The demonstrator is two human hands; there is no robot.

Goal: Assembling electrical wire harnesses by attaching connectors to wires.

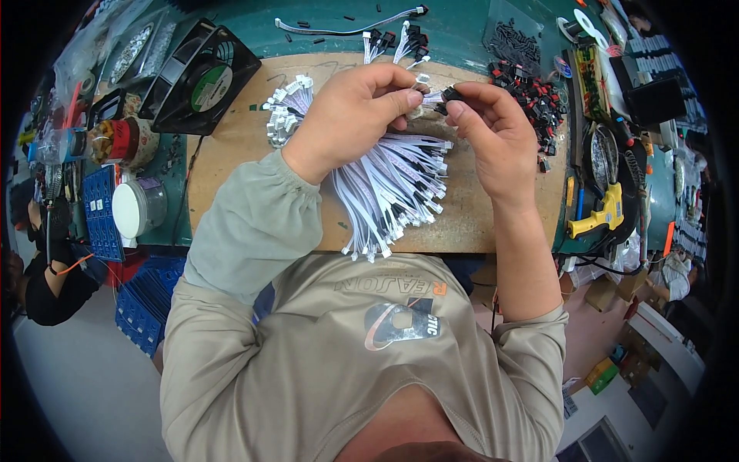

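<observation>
Over a wooden board (485,223), my left hand (346,108) is closed in a pinch on a short white cable, with a small white connector (422,79) at its fingertips. Opposite it, my right hand (500,138) pinches a small black part (451,94) between thumb and forefinger. The two sets of fingertips are close together, and they hide how the cable meets the part. Below my hands a thick fan of white ribbon cables (389,192) lies on the board, with white plugs at its near ends. Another cluster of white plugs (285,112) shows beside my left wrist.
Small red and black parts (543,100) are heaped at the right, near a bag of black pieces (517,42). A few cables with black ends (412,38) and one loose cable (346,30) lie beyond my hands. A black fan (204,81) stands left; a yellow glue gun (602,214) lies right.
</observation>
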